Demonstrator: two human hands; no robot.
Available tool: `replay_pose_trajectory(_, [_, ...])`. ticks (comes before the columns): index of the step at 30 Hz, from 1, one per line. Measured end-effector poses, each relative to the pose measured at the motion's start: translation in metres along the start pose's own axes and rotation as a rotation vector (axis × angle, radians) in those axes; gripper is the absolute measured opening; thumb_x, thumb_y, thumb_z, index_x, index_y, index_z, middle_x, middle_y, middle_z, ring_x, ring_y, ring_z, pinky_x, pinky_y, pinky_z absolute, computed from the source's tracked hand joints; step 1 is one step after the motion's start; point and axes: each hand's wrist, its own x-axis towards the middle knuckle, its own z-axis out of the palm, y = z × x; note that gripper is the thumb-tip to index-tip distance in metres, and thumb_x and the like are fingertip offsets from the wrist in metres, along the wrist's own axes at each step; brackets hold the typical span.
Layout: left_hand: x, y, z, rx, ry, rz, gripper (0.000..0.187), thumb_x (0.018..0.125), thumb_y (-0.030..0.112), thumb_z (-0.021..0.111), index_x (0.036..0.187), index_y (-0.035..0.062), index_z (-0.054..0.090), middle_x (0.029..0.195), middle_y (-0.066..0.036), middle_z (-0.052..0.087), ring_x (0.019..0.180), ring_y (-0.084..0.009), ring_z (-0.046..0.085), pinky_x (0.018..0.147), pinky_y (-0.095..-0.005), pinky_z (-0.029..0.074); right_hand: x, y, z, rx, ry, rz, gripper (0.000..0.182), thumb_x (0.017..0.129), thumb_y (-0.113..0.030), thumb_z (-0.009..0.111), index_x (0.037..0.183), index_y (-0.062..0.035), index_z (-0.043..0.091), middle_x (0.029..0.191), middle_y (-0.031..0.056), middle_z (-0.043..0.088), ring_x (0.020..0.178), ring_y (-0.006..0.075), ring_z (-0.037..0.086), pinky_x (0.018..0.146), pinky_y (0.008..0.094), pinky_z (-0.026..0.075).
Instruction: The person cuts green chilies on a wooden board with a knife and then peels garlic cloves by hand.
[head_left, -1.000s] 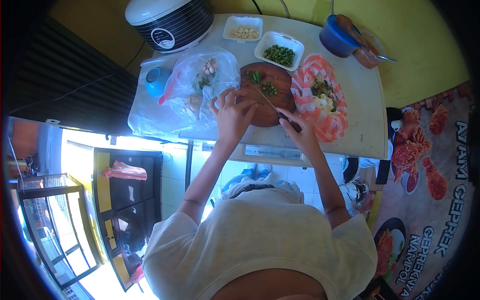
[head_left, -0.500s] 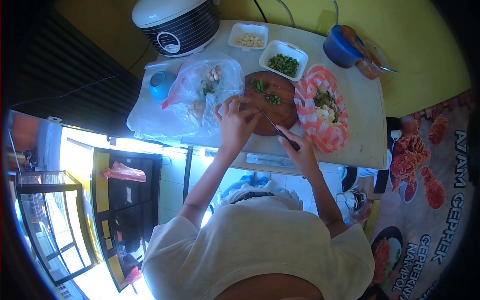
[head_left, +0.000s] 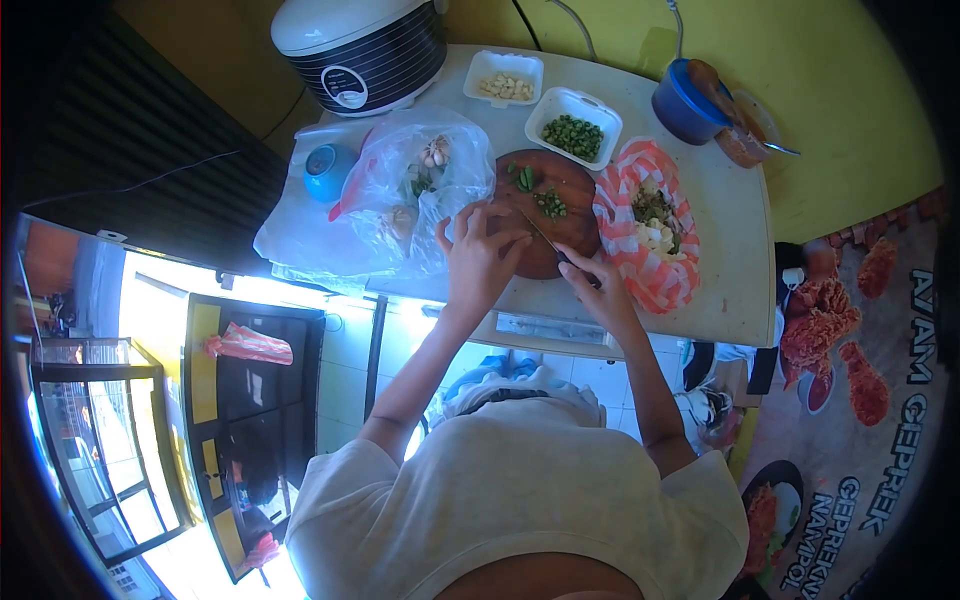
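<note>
My right hand [head_left: 598,287] is closed around the dark handle of a knife [head_left: 541,232], its thin blade slanting over the round wooden cutting board [head_left: 582,215]. At the board's left edge, my left hand [head_left: 482,250] has its fingertips pressed together close to the blade; what they pinch is hidden. Small chopped green pieces [head_left: 550,204] lie just beyond the knife tip. Farther back on the board are longer green pieces [head_left: 523,178]. Right of the board sits a red-and-white striped plastic bag [head_left: 668,285], opened out, with pale and greenish scraps inside.
Behind the board stand a foam box [head_left: 611,150] of chopped greens and another [head_left: 470,80] with garlic cloves. A clear plastic bag [head_left: 375,180] with garlic bulbs, a blue cup [head_left: 326,172] and a rice cooker [head_left: 365,70] are leftward. A blue tub [head_left: 688,100] stands back right.
The whole view has shifted slightly. The knife has changed its angle a little beside my left fingertips. Both hands keep nearly the same place and grip.
</note>
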Motion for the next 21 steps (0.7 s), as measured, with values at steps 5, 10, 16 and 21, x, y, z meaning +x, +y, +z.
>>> replay_pose_trajectory(5, [-0.001, 0.0, 0.001, -0.008, 0.01, -0.029, 0.008, 0.075, 0.027, 0.078, 0.08, 0.0213, 0.077, 0.11, 0.004, 0.061, 0.121, -0.0199, 0.049, 0.103, -0.0543, 0.024, -0.011, -0.015, -0.002, 0.184, -0.041, 0.242, 0.041, 0.098, -0.026, 0.061, 0.136, -0.01, 0.058, 0.065, -0.0072, 0.042, 0.058, 0.0017, 0.034, 0.053, 0.0202, 0.029])
replay_pose_trajectory(10, [0.0, -0.003, 0.001, -0.009, 0.006, -0.044, 0.008, 0.075, 0.027, 0.078, 0.081, 0.0213, 0.077, 0.11, 0.003, 0.061, 0.121, -0.0202, 0.049, 0.103, -0.0562, 0.024, -0.026, -0.019, -0.001, -0.025, -0.03, 0.078, 0.04, 0.097, -0.022, 0.062, 0.135, -0.0089, 0.059, 0.066, -0.0071, 0.04, 0.06, 0.0018, 0.032, 0.053, 0.0209, 0.029])
replay_pose_trajectory(16, [0.0, -0.002, 0.0, -0.007, -0.032, -0.058, 0.009, 0.075, 0.028, 0.078, 0.081, 0.0214, 0.079, 0.113, 0.003, 0.061, 0.123, -0.0223, 0.047, 0.105, -0.0492, 0.02, -0.032, -0.01, -0.001, -0.072, -0.009, 0.058, 0.039, 0.097, -0.019, 0.061, 0.135, -0.0102, 0.059, 0.066, -0.0048, 0.038, 0.06, 0.0033, 0.032, 0.052, 0.022, 0.03])
replay_pose_trajectory(21, [0.0, -0.003, 0.001, -0.016, 0.005, -0.043, 0.007, 0.073, 0.025, 0.078, 0.079, 0.0206, 0.077, 0.111, 0.003, 0.06, 0.121, -0.0209, 0.049, 0.103, -0.0525, 0.023, -0.031, -0.018, 0.002, -0.076, -0.011, 0.092, 0.038, 0.097, -0.02, 0.061, 0.135, -0.0103, 0.059, 0.065, -0.0036, 0.037, 0.06, 0.0036, 0.032, 0.053, 0.0226, 0.03])
